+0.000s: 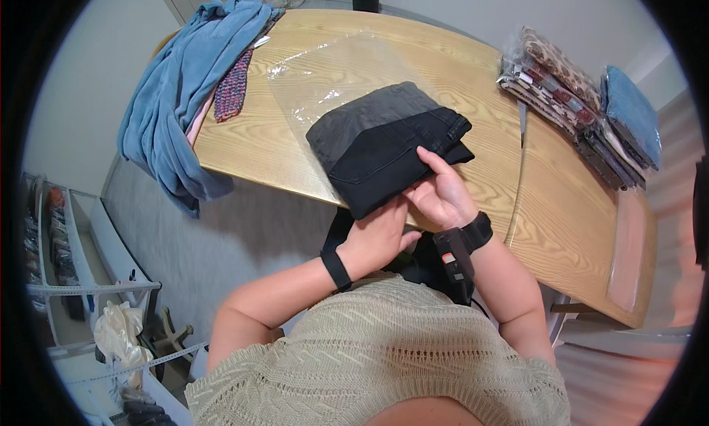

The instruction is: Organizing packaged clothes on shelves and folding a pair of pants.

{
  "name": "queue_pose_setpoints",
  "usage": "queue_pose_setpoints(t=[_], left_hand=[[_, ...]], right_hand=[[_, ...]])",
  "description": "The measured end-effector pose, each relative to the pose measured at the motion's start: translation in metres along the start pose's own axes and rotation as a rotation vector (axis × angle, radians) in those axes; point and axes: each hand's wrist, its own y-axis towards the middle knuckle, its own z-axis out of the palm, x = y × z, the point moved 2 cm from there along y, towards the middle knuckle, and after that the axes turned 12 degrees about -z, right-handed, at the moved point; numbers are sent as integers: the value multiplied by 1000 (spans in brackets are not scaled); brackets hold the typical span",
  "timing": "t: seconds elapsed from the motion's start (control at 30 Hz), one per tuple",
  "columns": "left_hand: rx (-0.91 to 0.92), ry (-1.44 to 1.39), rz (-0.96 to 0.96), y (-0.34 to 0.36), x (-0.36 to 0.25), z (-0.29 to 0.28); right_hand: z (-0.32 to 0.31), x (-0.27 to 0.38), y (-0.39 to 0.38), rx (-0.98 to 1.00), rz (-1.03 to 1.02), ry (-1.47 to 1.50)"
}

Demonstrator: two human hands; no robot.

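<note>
While fingers (422, 195) reach underneath, the right thumb (434, 161) overlaps black jeans (391, 156)

Two hands (375, 237) (447, 199), two wristbands (336, 269) (484, 230), one black garment (391, 156), at least four packets (632, 116)

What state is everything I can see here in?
Black pants: folded, partly inside the clear bag.
Clear bag: open, lying flat beyond the pants.
Blue cloth: rumpled, hanging over the table edge.
Packaged clothes: piled.
Black bin: upright.
Left hand: at the pants' near edge.
Right hand: thumb on the pants.
</note>
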Motion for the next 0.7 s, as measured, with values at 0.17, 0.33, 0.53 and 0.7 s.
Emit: queue_pose_setpoints(t=[0.17,0.33,0.53,0.7], left_hand=[[82,-93,-394,19,18,4],[-35,17,-282,15,21,-17],[-244,-15,-107,-10,29,-27],[-156,73,-46,-37,27,-35]], right_hand=[[4,-12,16,21,19,145],[13,-32,43,-4,13,186],[41,-52,81,-19,-19,212],[58,-57,121,-32,-24,232]])
